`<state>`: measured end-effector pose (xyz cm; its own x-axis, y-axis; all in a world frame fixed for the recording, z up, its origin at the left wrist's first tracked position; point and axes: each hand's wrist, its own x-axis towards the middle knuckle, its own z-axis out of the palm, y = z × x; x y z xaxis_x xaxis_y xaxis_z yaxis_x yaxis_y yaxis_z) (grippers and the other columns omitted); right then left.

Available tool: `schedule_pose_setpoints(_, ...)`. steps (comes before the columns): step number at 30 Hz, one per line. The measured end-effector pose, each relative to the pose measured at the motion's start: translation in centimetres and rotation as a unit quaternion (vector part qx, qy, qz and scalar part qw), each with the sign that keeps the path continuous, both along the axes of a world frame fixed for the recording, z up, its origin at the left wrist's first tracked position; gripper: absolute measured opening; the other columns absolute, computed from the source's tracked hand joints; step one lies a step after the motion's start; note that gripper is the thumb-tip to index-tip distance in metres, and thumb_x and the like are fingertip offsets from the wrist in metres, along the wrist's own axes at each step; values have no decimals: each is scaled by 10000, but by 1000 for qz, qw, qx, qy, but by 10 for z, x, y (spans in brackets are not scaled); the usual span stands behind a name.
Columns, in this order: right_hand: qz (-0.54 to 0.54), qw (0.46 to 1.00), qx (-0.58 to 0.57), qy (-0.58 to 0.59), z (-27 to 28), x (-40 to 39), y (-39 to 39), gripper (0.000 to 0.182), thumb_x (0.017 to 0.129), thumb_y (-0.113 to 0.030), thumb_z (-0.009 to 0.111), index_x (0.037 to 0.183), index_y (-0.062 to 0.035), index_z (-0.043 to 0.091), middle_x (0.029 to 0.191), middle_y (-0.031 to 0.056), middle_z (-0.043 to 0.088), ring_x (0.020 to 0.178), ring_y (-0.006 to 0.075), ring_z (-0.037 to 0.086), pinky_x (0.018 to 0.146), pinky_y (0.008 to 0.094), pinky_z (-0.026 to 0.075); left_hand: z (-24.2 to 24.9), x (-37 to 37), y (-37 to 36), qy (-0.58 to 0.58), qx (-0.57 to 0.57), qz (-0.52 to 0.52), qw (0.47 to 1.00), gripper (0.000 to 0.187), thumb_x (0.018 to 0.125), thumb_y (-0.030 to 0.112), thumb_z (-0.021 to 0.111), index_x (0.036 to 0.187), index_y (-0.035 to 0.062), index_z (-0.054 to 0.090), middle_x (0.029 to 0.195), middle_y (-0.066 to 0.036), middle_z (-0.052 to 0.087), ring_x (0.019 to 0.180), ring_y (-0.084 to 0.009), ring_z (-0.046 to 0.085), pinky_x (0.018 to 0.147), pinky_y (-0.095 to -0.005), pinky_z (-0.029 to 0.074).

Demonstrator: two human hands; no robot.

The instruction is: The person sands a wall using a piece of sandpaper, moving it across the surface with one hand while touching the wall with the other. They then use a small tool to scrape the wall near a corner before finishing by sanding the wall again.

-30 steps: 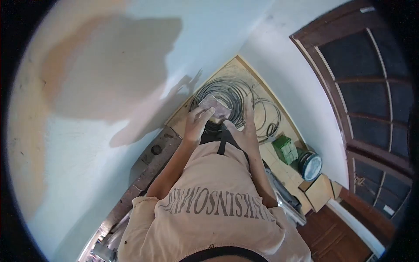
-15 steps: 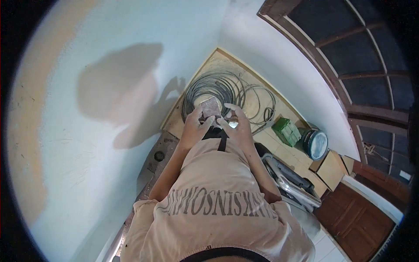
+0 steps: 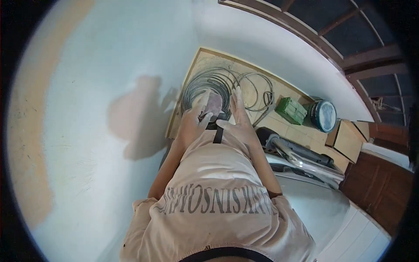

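Observation:
A small purplish-brown square of sandpaper (image 3: 212, 104) is held up in front of my body. My left hand (image 3: 190, 123) grips it from the left, thumb low on its near edge and fingers along its side. To the right of the sandpaper, my right hand (image 3: 241, 126) has its fingers stretched upward and apart from the sheet, with the thumb pointing in toward its lower edge. Pale dust coats the fingers of both hands. Beyond them a coil of grey cable (image 3: 198, 83) lies on the floor, partly hidden by the hands and the sandpaper.
A pale wall (image 3: 87, 131) with a tan strip rises close on the left. To the right are a green box (image 3: 291, 111), a dark round bucket (image 3: 322, 115), a cardboard box (image 3: 347, 139) and a vehicle with a chrome bar (image 3: 301, 160). Dark-framed windows (image 3: 323, 26) stand above.
My right hand has straightened its fingers upward, away from the sandpaper. The left still holds the sheet, its fingers now further up the side. The view has turned slightly, showing more of the vehicle.

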<state>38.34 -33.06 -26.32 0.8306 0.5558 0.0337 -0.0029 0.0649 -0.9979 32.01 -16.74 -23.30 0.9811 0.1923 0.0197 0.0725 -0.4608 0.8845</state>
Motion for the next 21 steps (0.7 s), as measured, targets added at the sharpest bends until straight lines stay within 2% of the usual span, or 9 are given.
schedule_pose_setpoints(4, 7, 997, -12, 74, 7, -1, -3, 858, 798, -125, 690, 1464, -67, 151, 1395, 218, 356, 1277, 277, 380, 1033, 366, 323, 26, -8, -5, 120, -41, 18, 992, 694, 812, -15, 548, 1439, 55, 258, 1247, -242, 534, 1103, -303, 575, 951, -350, 420)
schedule_pose_setpoints(6, 15, 996, -5, 87, -1, 3, 0, 817, 803, -142, 694, 1453, -75, 203, 1316, 189, 447, 1161, 233, 490, 956, 337, 408, 22, -12, -8, 83, -74, 20, 994, 704, 811, -21, 544, 1443, 44, 241, 1226, -240, 547, 1068, -279, 586, 943, -343, 420)
schedule_pose_setpoints(9, -59, 994, 11, 87, -2, -1, 12, 625, 823, -129, 676, 1368, -37, 385, 1080, 86, 570, 932, 134, 551, 820, 271, 465, 24, -18, -5, 60, -45, 5, 997, 710, 803, -26, 544, 1441, 28, 238, 1210, -234, 560, 1026, -279, 596, 928, -348, 427)
schedule_pose_setpoints(12, 76, 987, 27, 136, -10, 10, 11, 417, 860, -25, 607, 1263, -4, 505, 1048, 49, 601, 921, 100, 562, 843, 270, 454, 19, -26, -2, 25, 1, 20, 1000, 649, 802, 42, 608, 1390, 39, 331, 1087, -206, 605, 982, -273, 604, 863, -360, 457)
schedule_pose_setpoints(13, 62, 991, 51, 105, -11, 8, 14, 235, 875, -22, 580, 1108, -2, 602, 914, 8, 626, 830, 82, 579, 786, 250, 472, 14, -29, -1, 7, 12, 32, 999, 620, 804, 76, 639, 1365, 46, 377, 1027, -193, 625, 966, -268, 606, 833, -365, 471)
schedule_pose_setpoints(16, 88, 987, 52, 128, -17, 7, 15, 184, 870, -34, 595, 1053, -16, 603, 953, 18, 632, 811, 76, 585, 740, 230, 479, -21, -36, 16, 42, -193, 127, 972, 601, 810, 5, 567, 1376, 39, 366, 1097, -123, 605, 970, -248, 606, 884, -331, 449)
schedule_pose_setpoints(17, 79, 979, 81, 168, -12, 6, 18, 154, 872, -45, 595, 1024, -22, 598, 941, 28, 638, 806, 86, 590, 735, 234, 480, -15, -34, 15, 15, -325, 170, 930, 574, 816, 26, 579, 1356, 45, 386, 1074, -110, 602, 960, -226, 604, 875, -320, 449)
schedule_pose_setpoints(19, 63, 957, 138, 247, 3, -1, 26, 109, 875, -63, 595, 979, -32, 587, 923, 47, 647, 797, 104, 599, 726, 242, 484, 2, -28, 9, -42, -566, 240, 787, 519, 827, 68, 602, 1315, 57, 425, 1027, -85, 597, 941, -183, 599, 859, -298, 450)
schedule_pose_setpoints(21, 50, 922, 199, 328, 12, -6, 35, 93, 877, -76, 597, 959, -38, 577, 917, 63, 653, 791, 119, 606, 715, 255, 493, -8, -31, 8, 0, -547, 165, 821, 438, 840, 94, 607, 1255, 59, 473, 1032, -78, 597, 934, -160, 586, 851, -295, 450)
